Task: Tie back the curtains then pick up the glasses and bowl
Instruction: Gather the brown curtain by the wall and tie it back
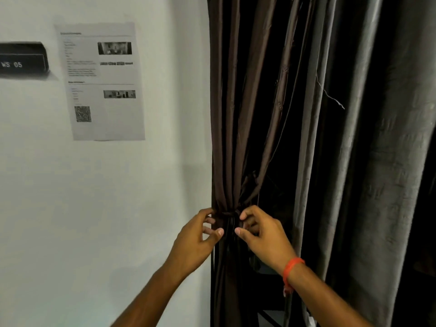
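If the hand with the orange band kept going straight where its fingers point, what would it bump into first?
Probably the gathered brown curtain. The right hand points up and left at its tied waist, fingertips seemingly touching it already, though depth is hard to judge.

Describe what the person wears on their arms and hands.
Both forearms are bare, with no sleeves in view, and neither the left hand nor the right hand wears a glove or visible ring. The right wrist carries an orange band with a short tail hanging down.
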